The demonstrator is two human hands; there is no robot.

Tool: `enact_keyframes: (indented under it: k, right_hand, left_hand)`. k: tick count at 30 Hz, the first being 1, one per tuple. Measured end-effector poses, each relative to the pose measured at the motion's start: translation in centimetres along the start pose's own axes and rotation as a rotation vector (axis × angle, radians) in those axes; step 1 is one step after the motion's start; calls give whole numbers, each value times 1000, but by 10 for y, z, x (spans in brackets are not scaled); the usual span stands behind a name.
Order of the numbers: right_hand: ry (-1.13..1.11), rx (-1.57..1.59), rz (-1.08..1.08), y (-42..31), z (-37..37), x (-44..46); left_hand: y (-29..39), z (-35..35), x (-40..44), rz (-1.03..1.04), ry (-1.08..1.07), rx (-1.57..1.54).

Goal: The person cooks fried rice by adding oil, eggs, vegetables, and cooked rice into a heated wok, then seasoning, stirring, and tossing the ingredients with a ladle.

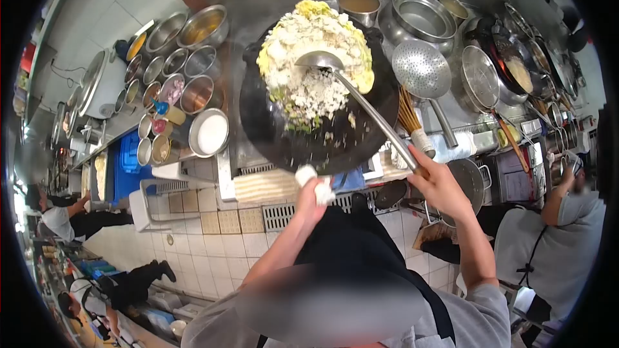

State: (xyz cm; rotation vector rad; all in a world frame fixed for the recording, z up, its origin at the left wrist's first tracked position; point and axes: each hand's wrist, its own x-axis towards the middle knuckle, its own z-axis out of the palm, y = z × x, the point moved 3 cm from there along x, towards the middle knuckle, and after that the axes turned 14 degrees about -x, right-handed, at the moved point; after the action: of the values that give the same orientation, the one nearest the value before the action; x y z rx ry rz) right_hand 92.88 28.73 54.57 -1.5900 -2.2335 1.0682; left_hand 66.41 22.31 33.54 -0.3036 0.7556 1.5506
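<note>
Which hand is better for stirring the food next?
Probably the right hand: it grips the long silver metal ladle, whose bowl reaches the white-and-yellow food in the round black wok. The left hand holds a crumpled white cloth at the wok's near rim.

A big black wok (369, 136) holds rice (306, 35) — white, flecked with yellow and green, heaped toward the far side, loose grains strewn nearer. The steel ladle (370, 110) slants across it, bowl resting in the heap, handle end in the right hand (442, 187). A white cloth (305, 174) — bunched in the left hand (311, 201) — sits at the wok's near rim.
</note>
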Motion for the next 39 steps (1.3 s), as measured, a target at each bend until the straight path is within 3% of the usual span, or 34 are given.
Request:
enact_keyframes:
  k: [2, 3, 7, 9, 11, 14, 17, 19, 22, 23, 25, 27, 28, 29, 31, 34, 37, 38, 39]
  right_hand:
    - [-22, 233, 98, -23, -18, -26]
    - [-35, 364, 172, -33, -25, -39]
    - [104, 647, -73, -41, -25, -35]
    - [52, 857, -81, -35, -8, -3]
    - [-47, 1163, -25, -22, 24, 25]
    - [-219, 1135, 269, 17, 69, 54]
    - [-230, 1321, 355, 43, 72, 18]
    - [-197, 1566, 243, 42, 60, -26]
    - [-191, 1567, 418, 126, 98, -45]
    - [-189, 1400, 525, 164, 127, -36]
    - [-133, 531, 292, 203, 179, -2]
    - [-17, -246, 73, 199, 207, 38]
    - [406, -149, -127, 218, 241, 55]
    - [113, -286, 24, 259, 287, 76]
    - [-196, -635, 40, 320, 356, 95]
    - [137, -756, -193, 389, 415, 93]
    - [68, -577, -154, 426, 444, 101]
    - [-338, -647, 61, 397, 419, 101]
    - [-336, -641, 58, 375, 401, 95]
  left_hand:
    - [7, 18, -8, 33, 50, -68]
    - [18, 25, 5, -53, 41, -58]
    - [46, 67, 104, -62, 1, -12]
    - [51, 61, 134, -116, 1, -5]
    - [51, 80, 120, -86, 94, 49]
    - [46, 65, 141, -204, 29, 67]
    - [37, 66, 102, -103, 76, 2]
    - [24, 80, 24, -52, 127, -39]
    - [21, 79, -19, -54, 175, -24]
    - [22, 84, -24, -55, 191, -9]
    - [25, 87, -4, -16, 235, -19]
    - [25, 75, 23, -31, 157, -17]
    - [24, 76, 32, -29, 147, -16]
    - [24, 73, 40, -30, 140, -11]
    - [23, 68, 57, -30, 83, 18]
    - [24, 67, 67, -41, 68, -3]
    - [23, 68, 72, -44, 54, -7]
    - [23, 69, 73, -38, 54, -3]
    - [23, 72, 75, -35, 48, 5]
